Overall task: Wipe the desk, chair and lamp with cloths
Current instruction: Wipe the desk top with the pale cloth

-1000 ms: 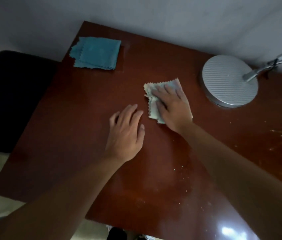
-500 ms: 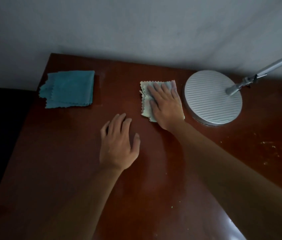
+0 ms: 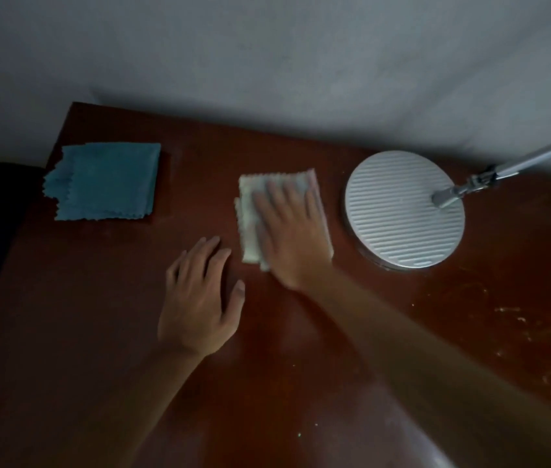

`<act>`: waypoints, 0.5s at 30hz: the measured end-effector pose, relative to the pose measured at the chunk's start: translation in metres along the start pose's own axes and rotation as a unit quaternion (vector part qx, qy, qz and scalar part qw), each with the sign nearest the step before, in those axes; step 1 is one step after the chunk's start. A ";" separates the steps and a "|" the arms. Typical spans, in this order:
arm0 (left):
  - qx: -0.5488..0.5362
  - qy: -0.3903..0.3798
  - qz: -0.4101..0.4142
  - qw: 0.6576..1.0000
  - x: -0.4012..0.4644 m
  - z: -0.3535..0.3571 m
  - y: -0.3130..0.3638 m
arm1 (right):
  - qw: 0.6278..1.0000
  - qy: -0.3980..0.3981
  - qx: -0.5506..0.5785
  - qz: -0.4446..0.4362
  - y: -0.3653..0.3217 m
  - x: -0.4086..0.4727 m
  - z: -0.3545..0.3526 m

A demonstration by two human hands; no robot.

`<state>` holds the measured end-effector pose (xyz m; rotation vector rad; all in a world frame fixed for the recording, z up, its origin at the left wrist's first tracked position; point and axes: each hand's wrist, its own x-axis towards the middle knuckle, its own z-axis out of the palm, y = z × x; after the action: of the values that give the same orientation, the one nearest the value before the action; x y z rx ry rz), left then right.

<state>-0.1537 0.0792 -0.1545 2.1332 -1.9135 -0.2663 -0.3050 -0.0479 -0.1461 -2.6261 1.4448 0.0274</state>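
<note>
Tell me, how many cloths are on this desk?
2. A blue cloth lies at the desk's far left corner; a pale cloth lies flat under the right hand, beside the lamp base.

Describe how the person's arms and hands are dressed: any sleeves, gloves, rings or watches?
Both arms are bare as far as the frame shows, with no sleeves visible. The left hand and right hand wear no gloves; no ring or watch shows, though the right hand is motion-blurred.

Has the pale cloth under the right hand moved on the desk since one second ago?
Yes. The pale cloth slid toward the wall, away from the left hand, keeping beside the lamp base.
</note>
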 end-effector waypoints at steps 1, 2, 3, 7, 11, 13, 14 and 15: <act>0.002 0.002 -0.003 1.000 0.000 0.000 0.000 | 0.999 -0.003 0.030 -0.012 -0.012 -0.020 0.002; 0.000 0.005 -0.003 1.000 -0.001 0.000 0.000 | 0.999 -0.009 0.049 -0.016 -0.015 -0.027 0.003; -0.002 0.007 -0.001 1.000 -0.001 -0.001 0.001 | 0.999 -0.020 0.047 -0.016 -0.012 -0.024 0.001; -0.007 0.012 -0.008 1.000 -0.001 -0.002 0.001 | 0.997 -0.005 -0.035 0.069 0.024 0.051 -0.012; -0.007 0.010 -0.005 1.000 0.000 -0.001 0.000 | 0.988 0.016 0.020 0.156 0.039 0.092 -0.015; -0.010 0.011 -0.005 1.000 -0.001 -0.001 0.000 | 0.984 0.032 0.014 0.174 0.024 0.074 -0.009; -0.014 0.010 -0.005 1.000 0.000 -0.001 0.001 | 0.984 0.040 0.005 0.174 0.014 0.056 -0.006; -0.019 0.009 -0.006 1.000 -0.001 -0.002 0.002 | 0.985 0.044 0.002 0.168 0.004 0.035 -0.002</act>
<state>-0.1545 0.0797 -0.1517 2.1153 -1.8713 -0.2832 -0.2894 -0.0793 -0.1478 -2.3753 1.8980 -0.0562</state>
